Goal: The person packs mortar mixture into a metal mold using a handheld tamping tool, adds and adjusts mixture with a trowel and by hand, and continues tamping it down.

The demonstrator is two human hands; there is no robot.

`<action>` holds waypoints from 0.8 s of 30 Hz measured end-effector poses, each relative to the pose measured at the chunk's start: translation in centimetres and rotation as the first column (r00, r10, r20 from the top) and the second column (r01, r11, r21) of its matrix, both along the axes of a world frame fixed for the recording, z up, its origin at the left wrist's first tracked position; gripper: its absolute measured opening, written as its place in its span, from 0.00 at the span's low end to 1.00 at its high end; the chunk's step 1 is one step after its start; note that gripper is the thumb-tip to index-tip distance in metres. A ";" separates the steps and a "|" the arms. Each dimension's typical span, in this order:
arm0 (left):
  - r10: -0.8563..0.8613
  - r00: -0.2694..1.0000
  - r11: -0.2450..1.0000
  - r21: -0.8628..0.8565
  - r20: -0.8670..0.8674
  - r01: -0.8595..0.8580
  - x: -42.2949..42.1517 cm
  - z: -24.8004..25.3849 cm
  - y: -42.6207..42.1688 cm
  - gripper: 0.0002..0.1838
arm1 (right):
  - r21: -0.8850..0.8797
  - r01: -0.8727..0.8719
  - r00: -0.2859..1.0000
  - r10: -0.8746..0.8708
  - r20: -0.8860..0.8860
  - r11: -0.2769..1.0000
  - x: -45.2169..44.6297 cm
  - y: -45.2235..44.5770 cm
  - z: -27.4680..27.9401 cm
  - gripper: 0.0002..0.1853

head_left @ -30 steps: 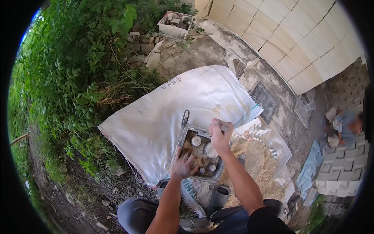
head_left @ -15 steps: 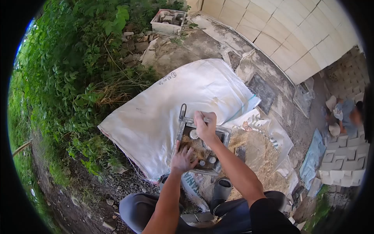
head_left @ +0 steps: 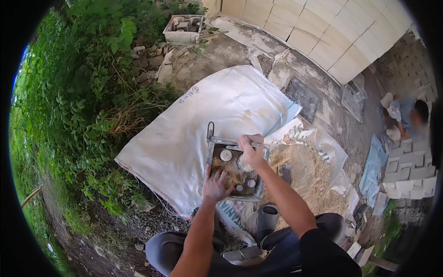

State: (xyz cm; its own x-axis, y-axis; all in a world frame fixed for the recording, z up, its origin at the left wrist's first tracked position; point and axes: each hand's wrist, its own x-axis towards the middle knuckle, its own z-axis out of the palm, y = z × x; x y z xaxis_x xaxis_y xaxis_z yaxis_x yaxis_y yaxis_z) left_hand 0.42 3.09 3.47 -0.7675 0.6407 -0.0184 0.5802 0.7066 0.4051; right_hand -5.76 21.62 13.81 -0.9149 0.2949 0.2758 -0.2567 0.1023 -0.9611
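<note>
A rectangular metal mould (head_left: 210,152) with a wire loop at its far left corner lies in front of my knees. Round pale pegs (head_left: 225,155) stand inside it, with brown sandy material (head_left: 233,173) around them. My left hand (head_left: 215,186) rests palm down at its near left side, fingers spread over the sandy material and one finger along the left rim. My right hand (head_left: 251,150) is closed in a fist at the far right, by the bar across the mould; what it grips is hidden by the fingers.
A white woven sack (head_left: 184,124) lies under and beyond the mould. Sawdust-like material (head_left: 307,171) covers another sack at right. A boot (head_left: 267,217) stands close by. Beyond are a white crate (head_left: 183,32), stacked tiles (head_left: 410,171) and another person (head_left: 413,115).
My right hand has moved right along the far side of the mould, uncovering more of the pegs. My left hand stays at the left rim. The view has shifted slightly.
</note>
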 end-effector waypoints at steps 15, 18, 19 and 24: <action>-0.011 1.000 1.000 -0.004 -0.008 0.011 -0.6 -0.7 0.4 0.32 | -0.336 0.300 0.953 -0.296 0.066 0.893 3.6 5.2 -0.7 0.22; -0.003 0.999 1.000 0.009 -0.053 0.003 0.0 -0.9 0.5 0.31 | -0.399 0.277 0.961 -0.262 0.093 0.874 3.7 6.0 -0.5 0.23; -0.010 1.000 1.000 0.008 -0.021 0.010 0.3 -0.6 0.5 0.31 | -0.363 0.340 0.941 -0.311 0.137 0.868 3.5 5.7 0.6 0.22; -0.006 0.999 0.999 0.036 -0.038 0.008 -0.3 -0.1 0.5 0.31 | -0.302 0.233 0.961 -0.266 -0.074 0.924 2.1 3.4 -1.2 0.19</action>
